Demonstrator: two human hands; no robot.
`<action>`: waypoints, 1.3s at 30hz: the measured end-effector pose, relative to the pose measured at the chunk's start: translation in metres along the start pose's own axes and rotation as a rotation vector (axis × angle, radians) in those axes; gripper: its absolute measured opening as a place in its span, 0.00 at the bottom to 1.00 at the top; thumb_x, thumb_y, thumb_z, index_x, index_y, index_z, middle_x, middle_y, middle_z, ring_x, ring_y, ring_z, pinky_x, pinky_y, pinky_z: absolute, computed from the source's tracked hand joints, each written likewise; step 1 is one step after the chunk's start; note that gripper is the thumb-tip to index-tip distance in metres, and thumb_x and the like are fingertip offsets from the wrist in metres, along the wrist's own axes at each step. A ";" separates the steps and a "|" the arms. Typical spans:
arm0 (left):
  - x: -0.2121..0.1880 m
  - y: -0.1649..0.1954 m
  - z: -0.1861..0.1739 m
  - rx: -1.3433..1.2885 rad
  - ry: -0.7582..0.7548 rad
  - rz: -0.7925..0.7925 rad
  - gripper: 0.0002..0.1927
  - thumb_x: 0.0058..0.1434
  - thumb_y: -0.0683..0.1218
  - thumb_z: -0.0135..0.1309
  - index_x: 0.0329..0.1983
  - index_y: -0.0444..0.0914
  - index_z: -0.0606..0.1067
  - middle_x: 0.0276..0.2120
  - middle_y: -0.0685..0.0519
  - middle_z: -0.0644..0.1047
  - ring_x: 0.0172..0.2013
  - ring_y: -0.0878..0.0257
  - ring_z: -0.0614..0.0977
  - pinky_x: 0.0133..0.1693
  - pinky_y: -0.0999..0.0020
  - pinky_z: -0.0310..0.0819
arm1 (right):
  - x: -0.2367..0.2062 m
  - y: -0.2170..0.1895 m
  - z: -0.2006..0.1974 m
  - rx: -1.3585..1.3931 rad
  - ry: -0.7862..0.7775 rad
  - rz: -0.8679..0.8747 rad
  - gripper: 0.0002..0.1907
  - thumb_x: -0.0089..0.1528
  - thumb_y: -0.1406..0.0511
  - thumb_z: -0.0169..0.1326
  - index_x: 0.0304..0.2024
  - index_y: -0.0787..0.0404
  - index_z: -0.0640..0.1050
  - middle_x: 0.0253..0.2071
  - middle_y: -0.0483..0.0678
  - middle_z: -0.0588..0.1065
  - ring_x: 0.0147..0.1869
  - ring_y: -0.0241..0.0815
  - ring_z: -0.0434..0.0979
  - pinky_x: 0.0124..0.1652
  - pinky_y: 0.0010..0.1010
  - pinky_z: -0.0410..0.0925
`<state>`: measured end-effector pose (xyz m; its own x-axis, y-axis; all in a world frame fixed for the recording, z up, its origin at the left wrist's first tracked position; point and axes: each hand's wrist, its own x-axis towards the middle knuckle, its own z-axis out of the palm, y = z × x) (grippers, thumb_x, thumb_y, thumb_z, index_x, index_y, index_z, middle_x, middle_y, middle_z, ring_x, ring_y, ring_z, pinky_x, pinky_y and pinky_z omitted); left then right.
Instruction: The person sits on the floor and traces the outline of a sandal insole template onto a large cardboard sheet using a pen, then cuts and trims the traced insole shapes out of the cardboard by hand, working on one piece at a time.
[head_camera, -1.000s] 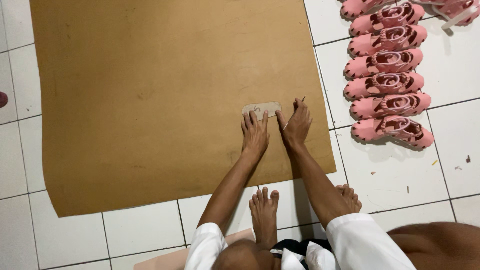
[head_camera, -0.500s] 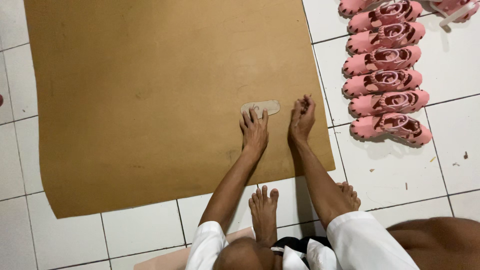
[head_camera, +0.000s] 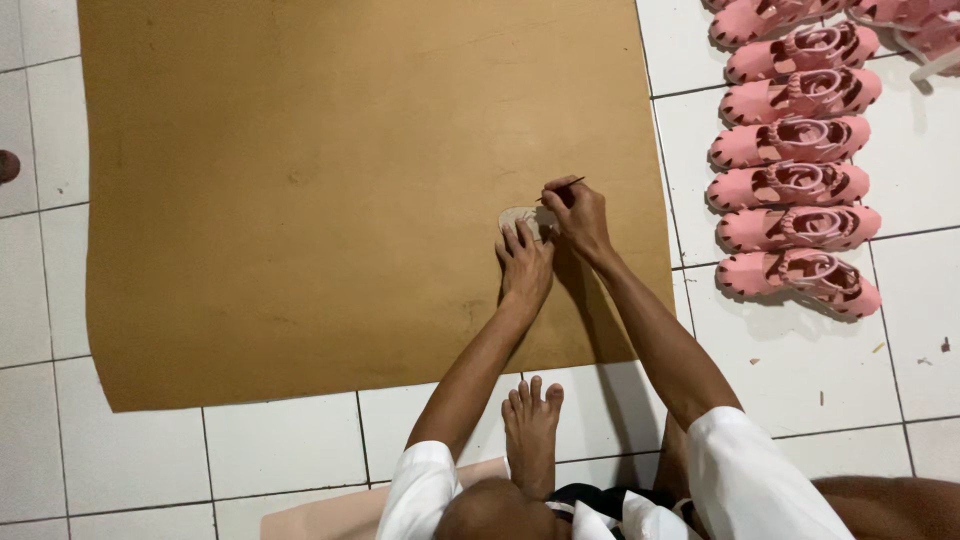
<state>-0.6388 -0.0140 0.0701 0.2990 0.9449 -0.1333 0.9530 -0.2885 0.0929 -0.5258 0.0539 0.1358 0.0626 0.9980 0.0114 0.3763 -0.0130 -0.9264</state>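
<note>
A big brown sheet (head_camera: 330, 180) lies flat on the white tiled floor. Near its right edge my left hand (head_camera: 525, 268) presses a small pale sole-shaped template (head_camera: 520, 217) down onto the sheet with spread fingers. Just to the right, my right hand (head_camera: 578, 212) grips a thin pen (head_camera: 560, 188) whose tip meets the template's upper edge. Most of the template is hidden under my left fingers.
A row of pink shoes (head_camera: 795, 180) is lined up on the tiles right of the sheet. My bare foot (head_camera: 531, 430) rests on the floor below the sheet, beside a pale pink sheet (head_camera: 320, 510) at the bottom edge.
My right hand lifted off the sheet and now grips a pen at the template's edge. My left hand stays pressed on the template.
</note>
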 end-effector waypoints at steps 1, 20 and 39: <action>0.000 0.000 0.000 0.018 -0.021 0.003 0.19 0.66 0.47 0.49 0.60 0.44 0.74 0.69 0.27 0.57 0.67 0.22 0.58 0.58 0.23 0.60 | 0.003 -0.004 0.003 -0.026 -0.032 -0.006 0.09 0.65 0.67 0.60 0.43 0.69 0.81 0.36 0.53 0.83 0.41 0.40 0.85 0.41 0.30 0.76; -0.007 -0.001 0.017 -0.045 0.015 -0.004 0.39 0.64 0.46 0.50 0.78 0.52 0.52 0.71 0.25 0.53 0.68 0.22 0.56 0.60 0.24 0.56 | -0.032 0.019 -0.015 0.302 0.530 0.148 0.12 0.72 0.63 0.51 0.53 0.62 0.81 0.38 0.44 0.73 0.39 0.36 0.74 0.38 0.29 0.72; -0.008 0.000 0.012 -0.034 -0.016 0.006 0.41 0.65 0.49 0.51 0.79 0.51 0.50 0.71 0.24 0.51 0.68 0.23 0.54 0.61 0.26 0.55 | -0.053 0.043 -0.019 0.279 0.530 0.168 0.08 0.68 0.71 0.56 0.47 0.69 0.80 0.45 0.46 0.77 0.43 0.33 0.78 0.40 0.23 0.75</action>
<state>-0.6412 -0.0235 0.0596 0.3056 0.9405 -0.1487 0.9490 -0.2882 0.1274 -0.4956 -0.0004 0.1025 0.5772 0.8162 -0.0244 0.0705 -0.0796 -0.9943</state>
